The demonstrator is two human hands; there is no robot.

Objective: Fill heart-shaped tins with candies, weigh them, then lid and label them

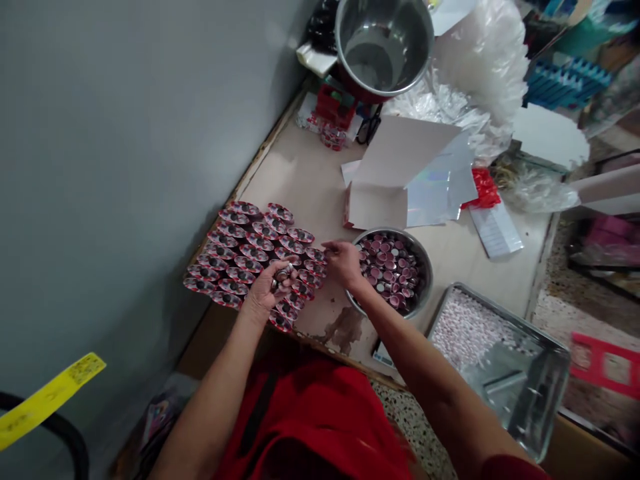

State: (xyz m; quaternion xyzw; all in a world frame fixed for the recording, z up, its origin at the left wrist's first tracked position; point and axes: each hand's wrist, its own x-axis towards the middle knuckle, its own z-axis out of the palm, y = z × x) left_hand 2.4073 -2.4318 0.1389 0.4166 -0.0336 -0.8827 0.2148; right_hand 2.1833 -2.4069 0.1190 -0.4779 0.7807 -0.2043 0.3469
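My left hand (266,288) is curled palm-up around several small shiny round caps (283,273), above rows of printed pieces. Those red-edged oval pieces (243,262) lie close together at the table's left corner, each with a dark round spot in its middle. My right hand (343,263) has its fingers pinched together at the right side of the rows; whatever is between the fingertips is too small to make out. Just right of it stands a round metal bowl (428,272) filled with small round caps (390,267), many pink inside.
A metal tray (520,387) of small pale pieces (467,327) sits at the right front. Behind the bowl are an open white box (377,203) and a silvery sheet (437,193). A large metal pot (385,63) and plastic bags (485,60) stand farther back. A grey wall (125,167) borders the left.
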